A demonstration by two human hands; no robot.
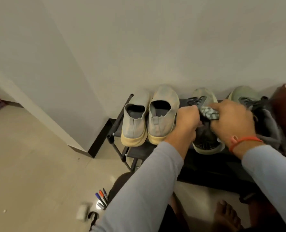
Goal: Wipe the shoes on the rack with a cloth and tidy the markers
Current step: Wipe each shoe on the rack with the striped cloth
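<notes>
grey slip-ons (149, 117): two; markers (102, 198): four

A small white box (82, 213) and a black hook (93, 218) lie on the beige tiled floor (30, 164) beside the white wall (138, 39).

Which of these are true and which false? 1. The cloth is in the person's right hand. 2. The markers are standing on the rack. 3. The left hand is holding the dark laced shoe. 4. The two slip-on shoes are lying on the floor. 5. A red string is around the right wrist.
1. True: the right hand grips the patterned cloth.
2. False: the markers lie on the floor beside the person's knee.
3. True: the left hand holds the dark laced shoe.
4. False: the grey slip-on shoes sit on the rack.
5. True: the red string circles that wrist.
</notes>
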